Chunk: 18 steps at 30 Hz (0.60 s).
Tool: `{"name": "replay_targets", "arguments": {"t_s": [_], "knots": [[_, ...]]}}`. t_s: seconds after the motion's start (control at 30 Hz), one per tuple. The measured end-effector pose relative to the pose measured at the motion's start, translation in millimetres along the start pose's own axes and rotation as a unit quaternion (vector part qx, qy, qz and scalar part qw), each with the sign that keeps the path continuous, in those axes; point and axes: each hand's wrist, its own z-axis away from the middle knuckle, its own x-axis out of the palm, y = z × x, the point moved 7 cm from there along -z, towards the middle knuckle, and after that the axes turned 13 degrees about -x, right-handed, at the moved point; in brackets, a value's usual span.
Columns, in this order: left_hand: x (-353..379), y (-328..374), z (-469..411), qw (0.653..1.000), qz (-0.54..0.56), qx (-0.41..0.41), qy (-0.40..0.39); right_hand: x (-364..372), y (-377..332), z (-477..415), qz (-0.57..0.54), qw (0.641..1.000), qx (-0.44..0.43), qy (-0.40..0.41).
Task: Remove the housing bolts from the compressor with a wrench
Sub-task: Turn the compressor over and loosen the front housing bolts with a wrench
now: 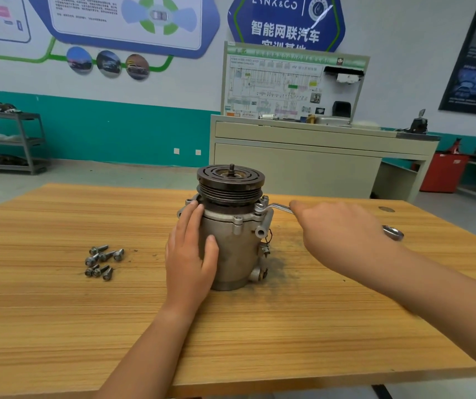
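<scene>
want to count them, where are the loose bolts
In the head view the loose bolts lie clustered on the wooden table, left of the compressor and the left hand that rests on it.

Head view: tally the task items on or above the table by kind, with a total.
compressor: 1
wrench: 1
loose bolts on the table: 7
Total: 9
</scene>
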Motion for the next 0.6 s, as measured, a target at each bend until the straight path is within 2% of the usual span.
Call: {"name": "replay_targets", "arguments": {"t_s": [0.27,0.6], "knots": [[0.2,-2.6,0.3,1.0,0.002,-0.004,0.001,-10.1,-35.4,-5.5,0.061,0.992,-0.036,-0.109],[-0.7,-1.7,0.8,1.0,0.008,-0.008,-0.003,-6.6,-23.8,-6.0,0.05,0.994,-0.026,-0.094]]}}
